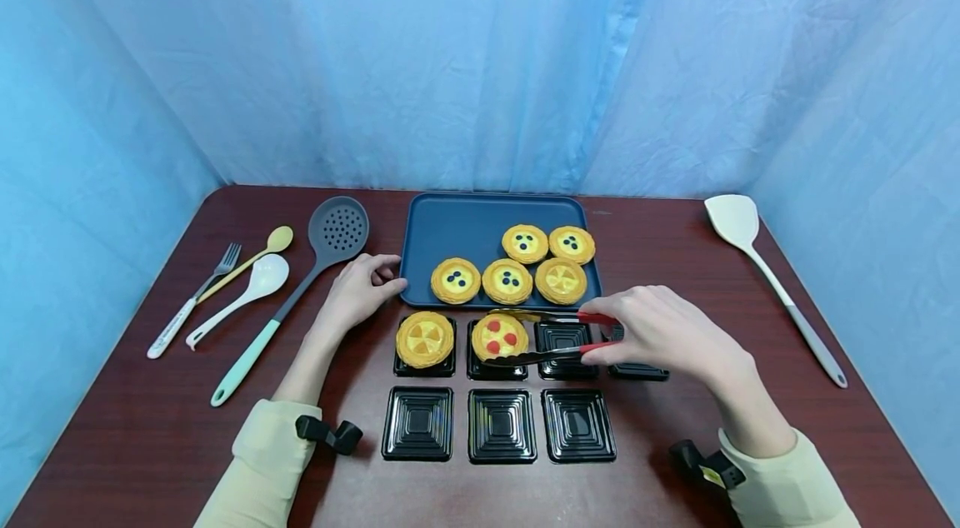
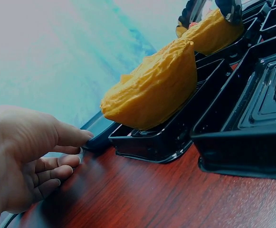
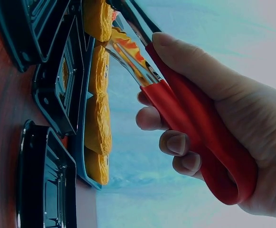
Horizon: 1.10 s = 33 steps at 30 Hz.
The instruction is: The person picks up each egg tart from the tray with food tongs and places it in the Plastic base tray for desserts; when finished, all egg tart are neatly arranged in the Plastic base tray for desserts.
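My right hand (image 1: 652, 328) (image 3: 185, 137) grips red-handled tongs (image 1: 555, 354) (image 3: 190, 118). Their tips close around a tart with red dots (image 1: 498, 336) (image 2: 214, 31) that sits in a black square cup (image 1: 495, 368). Just to its left, a yellow-topped tart (image 1: 424, 338) (image 2: 157, 88) fills another black cup (image 2: 166, 137). My left hand (image 1: 367, 285) (image 2: 73, 142) rests on the table, its fingers touching the near left corner of a blue tray (image 1: 450, 224) (image 2: 97, 128). The tray holds several tarts (image 1: 507, 281), most with blue dots.
Several empty black cups (image 1: 502, 425) stand in two rows near me. On the left lie a fork (image 1: 195, 299), a yellow spoon (image 1: 251, 257), a white spoon (image 1: 240, 299) and a slotted skimmer (image 1: 300, 286). A white spatula (image 1: 772, 282) lies on the right. Blue curtains surround the table.
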{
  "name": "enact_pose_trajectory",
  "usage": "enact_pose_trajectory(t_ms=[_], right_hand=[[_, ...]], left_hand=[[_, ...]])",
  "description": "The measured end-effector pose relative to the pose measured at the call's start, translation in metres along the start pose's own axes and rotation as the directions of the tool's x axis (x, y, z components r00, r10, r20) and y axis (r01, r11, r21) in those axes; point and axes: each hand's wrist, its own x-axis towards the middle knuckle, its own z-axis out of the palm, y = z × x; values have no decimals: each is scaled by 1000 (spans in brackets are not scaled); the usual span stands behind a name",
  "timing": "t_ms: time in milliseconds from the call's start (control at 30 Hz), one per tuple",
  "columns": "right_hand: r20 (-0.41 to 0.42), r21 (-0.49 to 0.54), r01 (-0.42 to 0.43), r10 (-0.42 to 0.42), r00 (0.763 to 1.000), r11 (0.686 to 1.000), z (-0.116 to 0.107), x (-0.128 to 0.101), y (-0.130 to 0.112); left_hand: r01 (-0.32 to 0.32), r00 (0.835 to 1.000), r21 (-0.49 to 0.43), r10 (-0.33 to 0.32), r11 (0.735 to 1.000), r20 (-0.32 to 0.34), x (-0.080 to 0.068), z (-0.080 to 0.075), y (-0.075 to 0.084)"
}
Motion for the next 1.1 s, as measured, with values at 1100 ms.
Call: enact_pose_trajectory(t_ms=[1100], right_hand=[[4, 2, -4, 4, 1000, 1000, 1, 0, 0]], left_hand=[[8, 1000, 9, -8, 1000, 4, 0, 0, 1]])
